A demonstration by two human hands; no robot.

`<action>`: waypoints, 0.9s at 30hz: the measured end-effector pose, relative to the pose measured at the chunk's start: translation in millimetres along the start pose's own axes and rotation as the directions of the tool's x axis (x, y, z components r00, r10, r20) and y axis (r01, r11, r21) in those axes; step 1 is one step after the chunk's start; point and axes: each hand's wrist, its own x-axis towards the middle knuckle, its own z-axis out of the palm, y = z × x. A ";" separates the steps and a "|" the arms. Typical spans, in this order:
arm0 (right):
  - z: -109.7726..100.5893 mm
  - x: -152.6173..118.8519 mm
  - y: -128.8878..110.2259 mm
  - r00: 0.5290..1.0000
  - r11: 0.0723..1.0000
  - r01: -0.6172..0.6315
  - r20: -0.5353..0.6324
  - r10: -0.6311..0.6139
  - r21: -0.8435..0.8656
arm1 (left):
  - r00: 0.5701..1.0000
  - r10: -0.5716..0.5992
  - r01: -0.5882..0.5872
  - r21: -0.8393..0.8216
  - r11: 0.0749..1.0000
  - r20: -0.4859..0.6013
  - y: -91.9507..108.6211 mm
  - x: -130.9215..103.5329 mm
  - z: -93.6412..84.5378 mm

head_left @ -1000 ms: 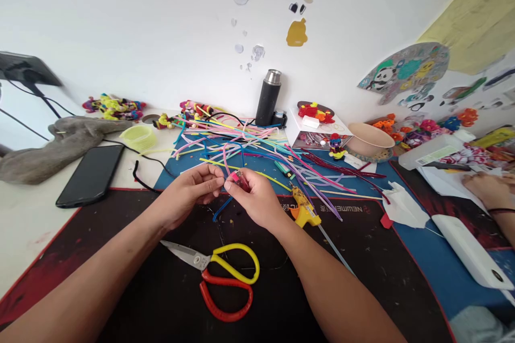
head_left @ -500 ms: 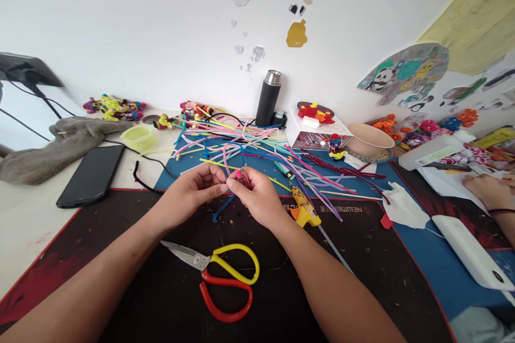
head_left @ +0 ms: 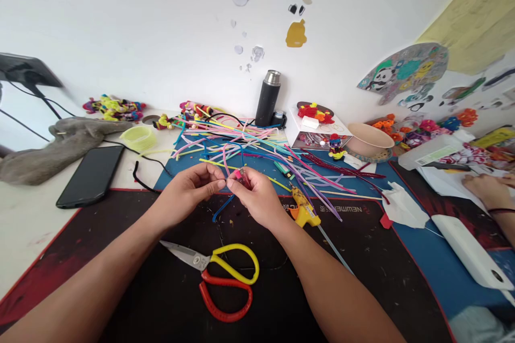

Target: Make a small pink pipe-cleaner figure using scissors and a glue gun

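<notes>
My left hand (head_left: pixel 192 192) is closed in a pinch, its thumb and fingertips together; what lies between them is too small to make out. Just beside it, my right hand (head_left: pixel 257 195) is closed round a small pink and red piece (head_left: pixel 240 174), partly hidden by the fingers. Below the hands, scissors (head_left: pixel 201 261) with one yellow and one red handle lie on the black mat (head_left: pixel 281 300). A blue stem (head_left: pixel 222 209) sticks out beneath my fingers. To the right of my right hand lies a yellow glue gun (head_left: pixel 306 209).
Colourful pipe cleaners (head_left: pixel 225 134) spread behind the hands. A black flask (head_left: pixel 268 99) stands by the wall. At left lie a phone (head_left: pixel 90 177) and a grey cat (head_left: pixel 72 144). A pinkish bowl (head_left: pixel 369 142) and another person's hand (head_left: pixel 488 190) are on the right.
My left hand has moved very slightly left, so its fingertips are a little farther from my right hand's. The other person's hand has shifted slightly.
</notes>
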 end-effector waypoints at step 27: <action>0.6 -0.1 -0.4 1.000 1.000 0.000 -0.007 0.000 -0.024 | 0.996 0.060 -0.048 0.167 0.985 -0.071 1.7 -3.8 1.9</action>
